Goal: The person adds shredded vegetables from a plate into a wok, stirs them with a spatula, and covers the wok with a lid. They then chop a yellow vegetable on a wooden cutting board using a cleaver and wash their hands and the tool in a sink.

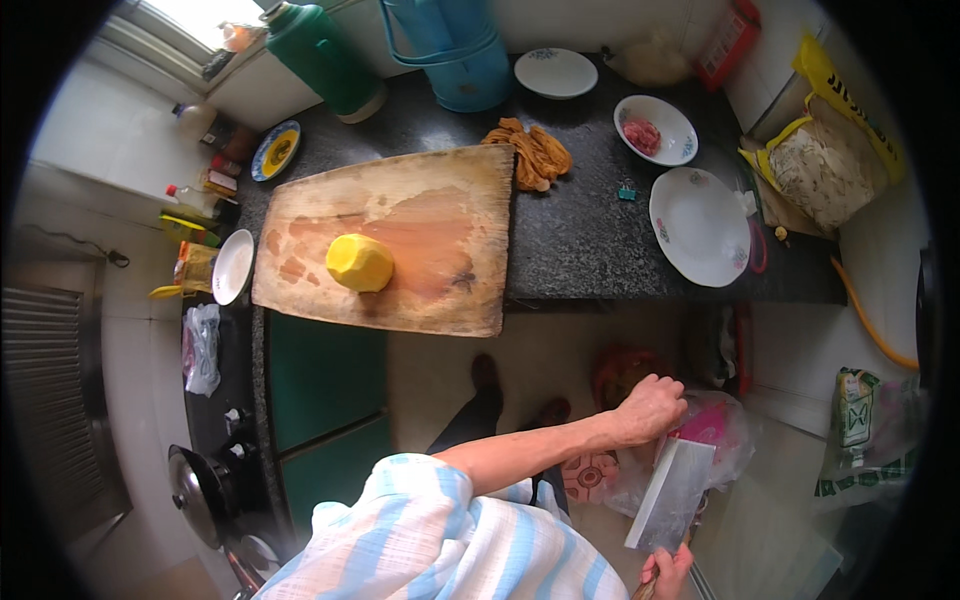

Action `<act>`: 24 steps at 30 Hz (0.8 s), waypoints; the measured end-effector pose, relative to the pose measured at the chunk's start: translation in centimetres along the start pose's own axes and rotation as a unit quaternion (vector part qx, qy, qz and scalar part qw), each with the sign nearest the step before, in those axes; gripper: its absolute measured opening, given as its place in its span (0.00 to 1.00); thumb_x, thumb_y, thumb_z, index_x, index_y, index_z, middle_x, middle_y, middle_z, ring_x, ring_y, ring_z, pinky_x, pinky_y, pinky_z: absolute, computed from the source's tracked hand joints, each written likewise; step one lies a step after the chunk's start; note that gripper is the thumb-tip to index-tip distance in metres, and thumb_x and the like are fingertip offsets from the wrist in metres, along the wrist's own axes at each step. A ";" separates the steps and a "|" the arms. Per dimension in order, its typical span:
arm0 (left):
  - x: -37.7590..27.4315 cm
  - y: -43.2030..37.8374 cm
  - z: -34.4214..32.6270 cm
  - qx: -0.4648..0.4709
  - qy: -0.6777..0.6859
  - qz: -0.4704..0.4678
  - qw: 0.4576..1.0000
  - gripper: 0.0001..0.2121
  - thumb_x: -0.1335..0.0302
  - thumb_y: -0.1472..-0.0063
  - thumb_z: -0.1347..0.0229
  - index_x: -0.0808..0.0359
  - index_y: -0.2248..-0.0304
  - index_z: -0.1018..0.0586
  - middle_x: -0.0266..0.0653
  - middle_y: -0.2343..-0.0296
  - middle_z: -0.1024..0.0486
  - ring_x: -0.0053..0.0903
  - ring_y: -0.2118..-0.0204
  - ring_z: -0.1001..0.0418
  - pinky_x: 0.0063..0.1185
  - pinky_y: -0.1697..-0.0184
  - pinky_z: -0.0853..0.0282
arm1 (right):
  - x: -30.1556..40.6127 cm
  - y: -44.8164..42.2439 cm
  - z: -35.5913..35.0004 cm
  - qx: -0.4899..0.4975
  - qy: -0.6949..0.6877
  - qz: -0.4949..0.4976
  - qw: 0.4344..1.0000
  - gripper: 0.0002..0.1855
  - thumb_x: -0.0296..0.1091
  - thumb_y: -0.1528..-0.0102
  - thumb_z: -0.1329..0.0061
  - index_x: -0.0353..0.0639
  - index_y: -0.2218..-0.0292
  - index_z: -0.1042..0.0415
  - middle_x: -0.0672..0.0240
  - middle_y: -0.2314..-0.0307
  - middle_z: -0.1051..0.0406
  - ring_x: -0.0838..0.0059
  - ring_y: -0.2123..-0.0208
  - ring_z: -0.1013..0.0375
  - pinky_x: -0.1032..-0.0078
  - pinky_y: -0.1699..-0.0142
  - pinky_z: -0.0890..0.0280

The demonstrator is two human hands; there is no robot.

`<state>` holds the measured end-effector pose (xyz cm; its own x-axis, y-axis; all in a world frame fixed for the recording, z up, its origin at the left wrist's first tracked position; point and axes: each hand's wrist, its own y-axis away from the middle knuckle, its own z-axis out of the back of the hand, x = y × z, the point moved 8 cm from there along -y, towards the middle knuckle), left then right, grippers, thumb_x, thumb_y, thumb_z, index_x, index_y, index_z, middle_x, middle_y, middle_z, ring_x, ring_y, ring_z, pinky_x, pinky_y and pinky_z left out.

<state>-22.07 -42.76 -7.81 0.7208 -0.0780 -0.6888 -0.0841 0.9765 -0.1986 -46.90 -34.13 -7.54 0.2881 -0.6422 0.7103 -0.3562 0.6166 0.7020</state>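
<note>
My right hand (667, 571) grips the wooden handle of a cleaver (673, 495) at the lower right, its broad metal blade pointing away from me. My left hand (649, 410) reaches across my body with its fingers curled, beside a translucent plastic bag (733, 442) with something bright pink in it. Whether the fingers pinch the bag is hidden from this angle. On the counter, a peeled yellow chunk of vegetable (360, 262), perhaps pumpkin, sits on a worn wooden cutting board (442, 217), parts of which look wet.
An orange-brown cloth (536, 154) touches the board's right side. Further right stand a bowl of raw meat (677, 142) and a white plate (701, 229). Behind are a green thermos (322, 64) and a blue jug (457, 60). A lidded wok (196, 495) is at left.
</note>
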 end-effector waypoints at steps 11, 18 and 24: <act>10.4 15.0 26.3 -0.364 0.289 0.279 0.840 0.06 0.74 0.42 0.52 0.66 0.69 0.25 0.29 0.76 0.30 0.12 0.75 0.34 0.13 0.70 0.37 | 13.6 -4.8 -20.8 0.249 0.071 0.126 0.958 0.05 0.25 0.51 0.60 0.35 0.70 0.37 0.66 0.86 0.36 0.81 0.88 0.39 0.84 0.82 0.43; 13.9 31.0 37.2 -0.571 0.315 0.296 0.698 0.07 0.73 0.42 0.52 0.67 0.66 0.27 0.31 0.77 0.28 0.11 0.77 0.34 0.10 0.74 0.38 | 23.2 -2.6 -42.4 0.382 0.288 0.414 0.775 0.14 0.24 0.54 0.58 0.41 0.62 0.35 0.61 0.79 0.34 0.68 0.79 0.35 0.75 0.74 0.39; 15.0 38.5 40.2 -0.622 0.287 0.330 0.650 0.06 0.74 0.43 0.51 0.67 0.67 0.27 0.31 0.77 0.28 0.12 0.77 0.34 0.11 0.74 0.38 | 24.6 -1.8 -60.6 0.403 0.472 0.625 0.475 0.22 0.23 0.56 0.56 0.47 0.57 0.35 0.59 0.74 0.33 0.59 0.72 0.32 0.69 0.67 0.37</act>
<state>13.18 1.75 2.27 -0.0991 -0.1357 -0.9858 -0.9927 -0.0543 0.1073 14.75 -23.44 11.80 -0.4604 0.7193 0.5203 -0.8877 -0.3697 -0.2745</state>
